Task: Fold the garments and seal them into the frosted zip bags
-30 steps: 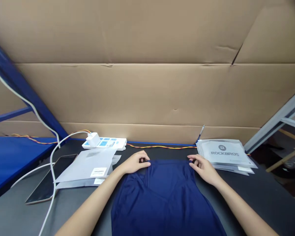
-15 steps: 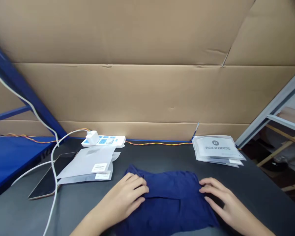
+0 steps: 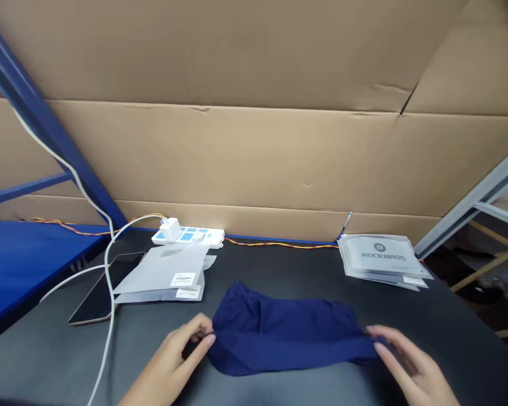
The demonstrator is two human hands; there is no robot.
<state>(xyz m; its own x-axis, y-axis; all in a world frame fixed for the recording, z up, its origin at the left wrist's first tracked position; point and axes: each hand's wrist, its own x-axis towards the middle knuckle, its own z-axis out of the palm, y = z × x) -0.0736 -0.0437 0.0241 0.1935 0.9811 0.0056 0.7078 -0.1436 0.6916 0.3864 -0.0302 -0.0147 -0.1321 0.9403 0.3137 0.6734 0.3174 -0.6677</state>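
A dark blue garment [image 3: 288, 332] lies folded into a narrow band on the dark grey table [image 3: 279, 270]. My left hand [image 3: 182, 349] pinches its near left edge with the fingers closed on the cloth. My right hand [image 3: 410, 361] grips the garment's right end, fingertips curled round the fabric. Both forearms come in from the bottom of the view.
A stack of flat grey bags [image 3: 169, 273] lies at the left beside a dark tablet [image 3: 104, 287] and a white cable [image 3: 105, 304]. A white power strip [image 3: 188, 235] sits at the back. Printed bags [image 3: 381, 259] are stacked at the right. A cardboard wall [image 3: 254, 141] rises behind.
The garment was spread long with my hands at its far end; it has been folded toward me into a narrow band, and my hands now hold its two ends.
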